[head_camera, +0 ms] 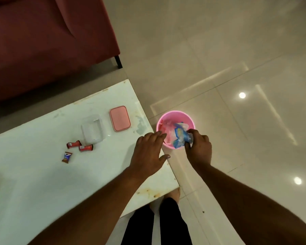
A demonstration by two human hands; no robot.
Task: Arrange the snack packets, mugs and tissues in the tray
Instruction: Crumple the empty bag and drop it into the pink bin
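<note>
My right hand (199, 148) grips a crumpled blue snack wrapper (179, 138) over the near rim of a pink bin (187, 118) standing on the floor. Other wrappers lie inside the bin. My left hand (147, 152) hovers open above the table's right edge, fingers spread, next to the bin. Three small snack packets lie on the white table (42, 174): two red ones (73, 144) (86, 147) and a brown one (67, 157). No mugs or tissues show.
A clear plastic box (92, 130) and its pink lid (120, 118) rest on the table beyond the packets. A dark red sofa (42, 41) stands behind the table. Glossy floor tiles spread to the right. My legs are below the table corner.
</note>
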